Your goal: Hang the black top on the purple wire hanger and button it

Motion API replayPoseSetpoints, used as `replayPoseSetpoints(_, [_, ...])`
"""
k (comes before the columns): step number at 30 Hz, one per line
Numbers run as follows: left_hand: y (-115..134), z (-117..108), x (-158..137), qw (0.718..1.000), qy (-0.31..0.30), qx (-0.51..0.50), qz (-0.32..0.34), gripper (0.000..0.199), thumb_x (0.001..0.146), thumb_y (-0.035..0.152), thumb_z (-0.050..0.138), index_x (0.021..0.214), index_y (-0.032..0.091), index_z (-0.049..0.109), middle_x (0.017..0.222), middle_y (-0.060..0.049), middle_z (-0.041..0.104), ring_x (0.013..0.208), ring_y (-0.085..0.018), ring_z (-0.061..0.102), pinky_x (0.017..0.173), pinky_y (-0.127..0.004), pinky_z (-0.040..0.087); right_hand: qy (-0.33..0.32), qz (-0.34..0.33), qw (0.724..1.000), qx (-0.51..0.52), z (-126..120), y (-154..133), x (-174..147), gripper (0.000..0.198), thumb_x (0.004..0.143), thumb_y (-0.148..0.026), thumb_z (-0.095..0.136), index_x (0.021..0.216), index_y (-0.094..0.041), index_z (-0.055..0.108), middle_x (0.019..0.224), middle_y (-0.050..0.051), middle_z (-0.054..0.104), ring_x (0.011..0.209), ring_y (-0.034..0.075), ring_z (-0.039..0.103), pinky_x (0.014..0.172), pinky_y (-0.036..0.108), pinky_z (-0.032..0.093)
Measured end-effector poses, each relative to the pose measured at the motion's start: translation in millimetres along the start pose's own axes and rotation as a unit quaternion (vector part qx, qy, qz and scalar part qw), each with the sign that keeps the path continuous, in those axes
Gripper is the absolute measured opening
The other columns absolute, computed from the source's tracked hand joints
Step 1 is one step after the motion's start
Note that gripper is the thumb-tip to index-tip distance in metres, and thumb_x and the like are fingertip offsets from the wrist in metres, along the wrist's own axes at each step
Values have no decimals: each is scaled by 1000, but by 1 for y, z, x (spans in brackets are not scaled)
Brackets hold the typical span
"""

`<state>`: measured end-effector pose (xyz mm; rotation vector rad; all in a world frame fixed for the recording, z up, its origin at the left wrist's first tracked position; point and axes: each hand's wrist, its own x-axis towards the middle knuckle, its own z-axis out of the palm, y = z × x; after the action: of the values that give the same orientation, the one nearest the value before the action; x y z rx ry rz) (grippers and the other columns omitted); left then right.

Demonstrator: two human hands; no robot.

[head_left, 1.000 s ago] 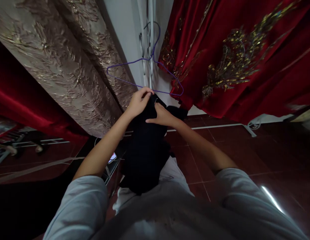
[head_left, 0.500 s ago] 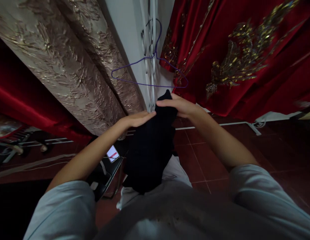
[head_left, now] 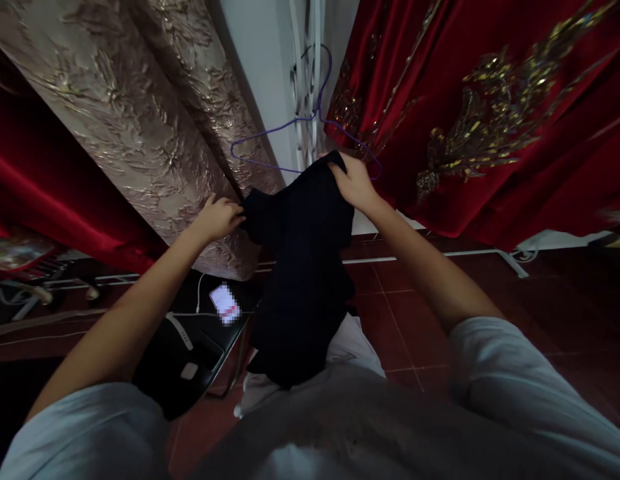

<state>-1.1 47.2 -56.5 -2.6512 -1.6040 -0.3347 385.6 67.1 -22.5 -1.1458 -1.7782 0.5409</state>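
Note:
A dark navy or black garment [head_left: 305, 267] hangs between my hands and drapes down over my lap; its exact kind does not show. At its upper left edge my left hand [head_left: 221, 217] pinches the cloth, fingers closed. My right hand [head_left: 354, 181] grips the upper right edge, with the thumb in front and the other fingers behind the fabric. Just beyond the garment a purple wire hanger [head_left: 270, 131] hangs on a white metal stand [head_left: 306, 80]. The cloth covers part of the hanger's bottom bar.
Beige embossed fabric [head_left: 125, 120] hangs on the left, red satin with gold sequins [head_left: 490, 133] on the right. A black table [head_left: 155, 373] at lower left bears a lit phone [head_left: 225, 303] and a pale strap [head_left: 180, 331]. White rack bars run low over red floor tiles [head_left: 390, 313].
My left hand has moved left and away from my right, stretching the garment's top edge wide. The right hand has risen slightly, and the cloth now overlaps the hanger's lower bar.

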Motion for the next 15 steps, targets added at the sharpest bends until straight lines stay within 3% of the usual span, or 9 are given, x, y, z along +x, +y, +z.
replayPoseSetpoints(3, [-1,-1,-6,999,-30,-37,22,26,92,38,59,73,21,63,90,-12,72,102,-35,68,116,-62,37,39,72,996,36,34,37,12,23,102,-32,47,94,-18,64,101,9,69,106,24,66,99,36,51])
replayPoseSetpoints(6, [11,2,-20,992,-65,-83,76,27,92,42,56,79,21,68,110,-13,76,113,-33,68,122,-59,31,34,85,995,41,40,56,6,20,98,-31,51,86,-19,61,92,7,67,95,21,65,94,35,52])
replayPoseSetpoints(8, [29,3,-32,983,-76,-108,130,27,94,40,54,85,21,71,121,-11,75,122,-30,66,126,-56,28,30,47,998,38,26,61,-4,20,96,-31,55,81,-19,60,87,5,65,88,20,64,90,34,52])
replayPoseSetpoints(12, [78,-1,-47,962,-78,-100,242,26,96,34,55,77,22,69,99,-5,76,129,-28,62,130,-50,22,20,-1,1000,16,-24,63,-21,22,92,-36,60,79,-18,63,79,2,62,78,19,60,81,34,51])
replayPoseSetpoints(15, [94,-6,-40,961,-76,-65,257,32,98,38,56,72,22,68,93,-5,72,124,-29,61,130,-52,20,28,-14,999,-21,-59,59,-26,26,90,-40,62,79,-17,65,76,2,60,74,18,58,77,33,50])
